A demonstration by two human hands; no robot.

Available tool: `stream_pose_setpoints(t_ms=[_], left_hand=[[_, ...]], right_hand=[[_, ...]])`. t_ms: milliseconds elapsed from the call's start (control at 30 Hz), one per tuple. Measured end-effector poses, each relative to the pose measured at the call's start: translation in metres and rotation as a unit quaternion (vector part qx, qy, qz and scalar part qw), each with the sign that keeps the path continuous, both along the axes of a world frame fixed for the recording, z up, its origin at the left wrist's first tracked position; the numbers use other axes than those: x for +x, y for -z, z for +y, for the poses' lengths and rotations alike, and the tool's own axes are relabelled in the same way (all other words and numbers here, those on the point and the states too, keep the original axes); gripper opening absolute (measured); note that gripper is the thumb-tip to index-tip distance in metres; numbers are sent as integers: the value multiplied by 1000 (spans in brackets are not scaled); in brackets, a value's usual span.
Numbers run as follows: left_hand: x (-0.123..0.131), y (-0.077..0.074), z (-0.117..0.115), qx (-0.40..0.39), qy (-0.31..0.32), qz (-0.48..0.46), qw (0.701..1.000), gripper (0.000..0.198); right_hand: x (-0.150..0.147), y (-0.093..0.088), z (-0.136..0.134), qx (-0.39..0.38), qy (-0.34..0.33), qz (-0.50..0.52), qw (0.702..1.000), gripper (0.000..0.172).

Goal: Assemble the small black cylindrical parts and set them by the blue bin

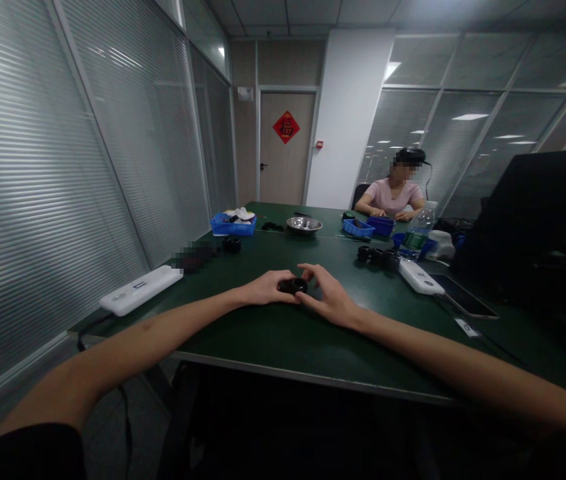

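Both my arms reach out over a dark green table (283, 333). A small black rounded object (293, 286) lies on it between my hands. My left hand (265, 289) is curled with its fingertips pinching the object's left side. My right hand (327, 295) holds the object's right end with thumb and forefinger, the other fingers spread above the table. What the object is cannot be made out.
A white power strip (140, 290) lies at the left edge, another white power strip (420, 276) and a phone (463, 297) at the right. Farther back stand blue trays (233, 225), a metal bowl (304, 225), black parts (377, 257) and a water bottle (419, 235). A person in pink (393, 193) sits at the far end.
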State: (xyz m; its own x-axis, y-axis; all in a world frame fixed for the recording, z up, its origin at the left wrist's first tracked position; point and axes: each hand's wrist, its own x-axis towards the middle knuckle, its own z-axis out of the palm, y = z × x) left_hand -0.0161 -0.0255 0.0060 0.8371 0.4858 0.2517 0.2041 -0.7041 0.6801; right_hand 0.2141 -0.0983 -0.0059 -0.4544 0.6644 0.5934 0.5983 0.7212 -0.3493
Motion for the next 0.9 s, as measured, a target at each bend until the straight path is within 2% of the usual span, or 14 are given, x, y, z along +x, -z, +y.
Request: stream_pose_setpoints(t_ms=[200,467,700,900], left_hand=[[1,4,3,3,-13,0,1000,52],[0,-3,-2,-3,1,6,1000,46],[0,1,0,0,-16,8,1000,47],[0,-1,0,11,0,8,1000,45]], right_hand=[[1,1,-1,-3,-29,-4,1000,53],[1,3,2,-2,22,1,1000,62],[2,4,1,2,-23,-7,1000,59],[1,1,1,1,17,1,1000,61]])
